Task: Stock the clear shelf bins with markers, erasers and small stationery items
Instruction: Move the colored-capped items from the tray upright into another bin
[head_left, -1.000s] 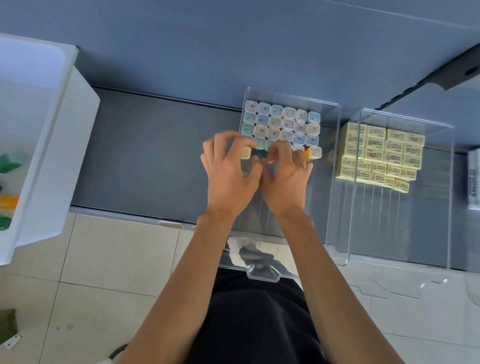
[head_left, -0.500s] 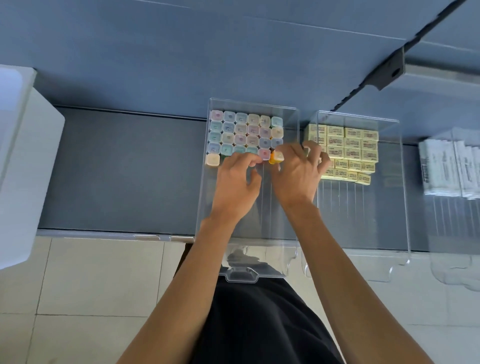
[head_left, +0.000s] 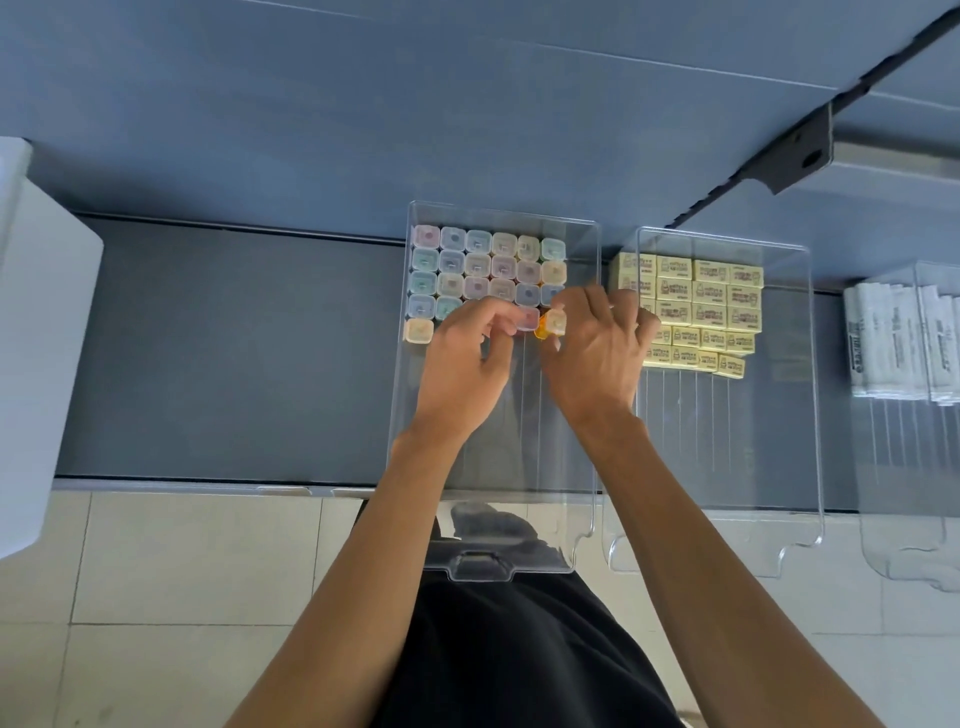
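A clear bin (head_left: 584, 467) sits on the dark shelf, its back part packed with upright markers (head_left: 488, 265) with pastel square caps. Both hands are inside it at the front row of markers. My left hand (head_left: 467, 369) pinches a pink-capped marker (head_left: 527, 318) with curled fingertips. My right hand (head_left: 592, 358) holds an orange marker (head_left: 550, 325) between thumb and fingers, right beside the pink one. One lone cream-capped marker (head_left: 418, 330) stands at the bin's left wall.
A second clear bin (head_left: 810, 415) to the right holds stacked yellow erasers (head_left: 701, 306). A third bin (head_left: 893, 415) at the far right holds white packets (head_left: 904, 343). A white container (head_left: 41, 332) stands at the left. The dark shelf (head_left: 234, 353) lies between it and the bins.
The view has shifted right, bringing the third bin into sight. My right hand has slid to the bin's right side with the orange marker; my left stays at the front row.
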